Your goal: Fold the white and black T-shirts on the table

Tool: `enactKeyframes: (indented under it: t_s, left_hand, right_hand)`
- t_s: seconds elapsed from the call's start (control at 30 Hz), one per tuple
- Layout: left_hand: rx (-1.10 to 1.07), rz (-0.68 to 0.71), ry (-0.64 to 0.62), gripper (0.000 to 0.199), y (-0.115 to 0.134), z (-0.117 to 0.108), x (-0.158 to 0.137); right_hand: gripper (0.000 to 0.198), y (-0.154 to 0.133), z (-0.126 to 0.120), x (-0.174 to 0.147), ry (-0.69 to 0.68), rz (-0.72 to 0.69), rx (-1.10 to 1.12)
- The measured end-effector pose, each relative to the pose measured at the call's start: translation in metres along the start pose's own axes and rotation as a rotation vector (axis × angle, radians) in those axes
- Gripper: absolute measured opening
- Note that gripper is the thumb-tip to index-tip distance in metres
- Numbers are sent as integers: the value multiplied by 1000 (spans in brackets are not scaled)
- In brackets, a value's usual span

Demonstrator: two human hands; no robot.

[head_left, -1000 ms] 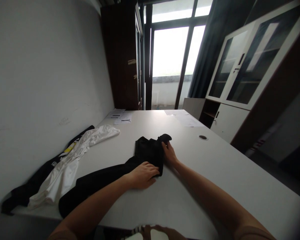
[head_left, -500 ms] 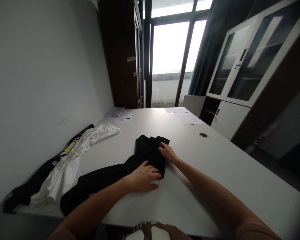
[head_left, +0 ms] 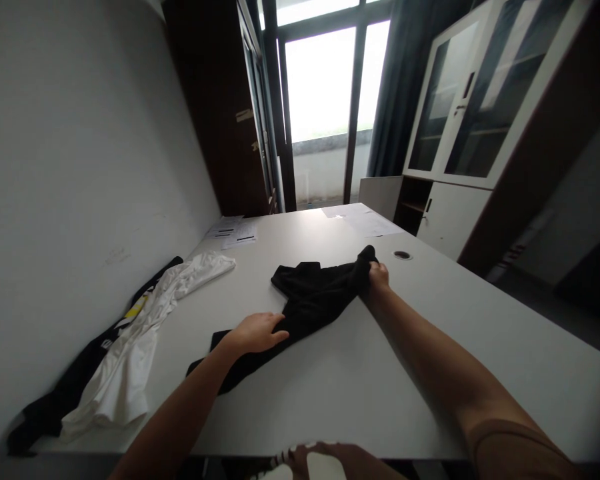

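Note:
A black garment (head_left: 315, 297) lies crumpled and stretched slantwise over the white table; its exact kind I cannot make out. My right hand (head_left: 379, 275) is closed on the garment's far right end, where the cloth bunches up above the fingers. My left hand (head_left: 259, 332) rests against the near left part of the cloth, thumb and fingers apart. Part of the garment is hidden behind my left hand and forearm.
Along the left wall lie a white garment (head_left: 153, 330) and a dark garment with a yellow patch (head_left: 87, 360). Paper sheets (head_left: 239, 232) are at the table's far left, more papers (head_left: 367, 221) at the far right. A round cable hole (head_left: 403, 255) sits near the right edge.
My right hand has moved right and away, drawing the black garment's end with it. The near end of the cloth has slid rightward. My left hand has shifted left along it.

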State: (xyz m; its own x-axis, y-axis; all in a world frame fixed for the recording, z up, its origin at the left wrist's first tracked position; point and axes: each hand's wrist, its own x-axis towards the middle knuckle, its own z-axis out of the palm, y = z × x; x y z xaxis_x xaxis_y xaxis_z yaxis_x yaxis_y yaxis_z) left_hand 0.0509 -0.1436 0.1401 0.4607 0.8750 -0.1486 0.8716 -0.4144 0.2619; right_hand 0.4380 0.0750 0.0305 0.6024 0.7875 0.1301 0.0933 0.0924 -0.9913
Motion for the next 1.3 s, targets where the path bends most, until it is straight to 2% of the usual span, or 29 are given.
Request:
enactKeyframes:
  t_s: [0.1, 0.2, 0.23, 0.27, 0.3, 0.4, 0.43, 0.5, 0.63, 0.77, 0.87, 1.0, 1.1, 1.23, 1.3]
  left_hand:
    - [-73, 193, -180, 60, 35, -3, -3]
    - [-284, 444, -525, 52, 61, -11, 2]
    - [-368, 505, -599, 48, 64, -13, 8]
    - [-435, 531, -597, 43, 64, -13, 17]
    - [-474, 518, -511, 40, 61, -13, 28]
    - [-418, 353, 11, 31, 40, -1, 71]
    - [-371, 309, 137, 29, 31, 5, 86]
    - [-265, 287, 240, 28, 14, 20, 112]
    - [-164, 274, 212, 30, -11, 48, 140]
    - [-111, 201, 205, 42, -29, 62, 142]
    - [-53, 98, 128, 58, -49, 63, 137]
    - [4, -57, 63, 59, -87, 62, 130]
    - [39, -178, 68, 59, -113, 61, 125]
    - [66, -293, 109, 61, -139, 58, 121]
    - [75, -346, 131, 62, -150, 56, 119]
  right_hand:
    - [13, 4, -12, 14, 40, 79, -81]
    - [12, 5, -13, 16, -4, 89, -138]
    - [12, 6, -12, 16, -13, 83, -140]
    - [12, 7, -11, 16, -22, 76, -137]
    - [13, 7, -10, 16, -29, 70, -135]
    - [14, 9, -10, 15, -34, 63, -140]
    - [14, 10, -10, 15, -32, 62, -147]
    - [14, 10, -11, 15, -31, 52, -166]
    - [22, 9, -12, 10, 0, -3, -148]
    - [26, 8, -13, 5, 54, -22, -121]
    - [22, 7, -14, 4, 89, -39, -149]
    - [20, 7, -16, 7, 172, -44, -142]
    - [22, 9, -16, 9, 172, -35, -148]
    - [25, 9, -13, 6, 94, -20, -194]
    - [26, 3, -10, 0, 91, -67, -232]
